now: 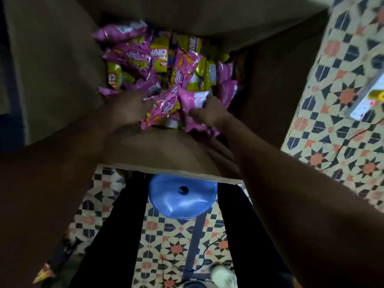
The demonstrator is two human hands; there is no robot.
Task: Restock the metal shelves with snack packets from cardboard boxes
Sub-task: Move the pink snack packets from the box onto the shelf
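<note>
Snack packets between both hands, cardboard box walls close around.

Both hands down inside an open cardboard box of pink packets and yellow packets, left hand and right hand gripping pink ones, above a blue stool on patterned floor tiles.

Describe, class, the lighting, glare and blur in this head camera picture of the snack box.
Head view: dim overall; both arms and the cardboard box walls fall in shadow; glare glints off the pink packets; left hand and right hand look soft; wide-angle bending stretches the edges.
</note>
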